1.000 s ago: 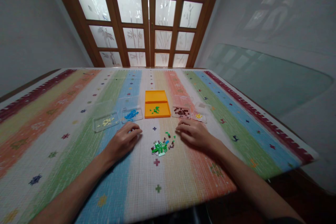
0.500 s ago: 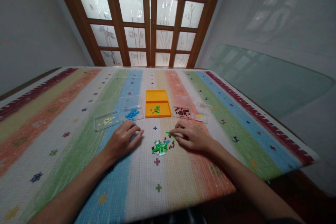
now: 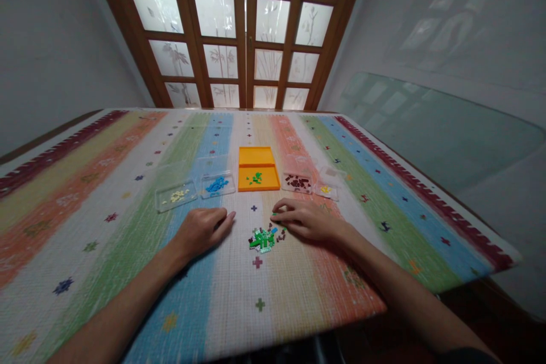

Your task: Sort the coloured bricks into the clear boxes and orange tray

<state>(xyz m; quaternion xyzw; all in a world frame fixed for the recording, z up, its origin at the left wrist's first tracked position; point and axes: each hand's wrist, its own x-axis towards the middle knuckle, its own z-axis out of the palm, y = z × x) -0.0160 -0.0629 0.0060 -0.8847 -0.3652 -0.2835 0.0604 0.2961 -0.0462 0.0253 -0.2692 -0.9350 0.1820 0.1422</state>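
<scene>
My left hand (image 3: pixel 205 230) rests on the striped cloth with its fingers curled in and the thumb stretched toward the middle; nothing shows in it. Across from it, my right hand (image 3: pixel 305 220) has its fingertips drawn together over a small green toy brick (image 3: pixel 274 214), partly hidden by the fingers. Between the hands lies a small pile of green bricks (image 3: pixel 262 240), with pale and white pieces under and around it. A blue brick (image 3: pixel 274 230) sits at its right edge. Several dark brown bricks (image 3: pixel 281 235) are scattered beside it, just below my right hand.
Behind the hands stands an open orange case (image 3: pixel 258 186) with green bricks inside. Clear trays hold cream bricks (image 3: pixel 180 196), blue bricks (image 3: pixel 217 184), brown bricks (image 3: pixel 297 182) and yellow bricks (image 3: pixel 326 189). The striped tablecloth (image 3: pixel 239 307) covers the table.
My right hand's fingers have shifted slightly left and closed over the green brick beside the pile. My left hand's fingers have curled in more, and it has hardly moved.
</scene>
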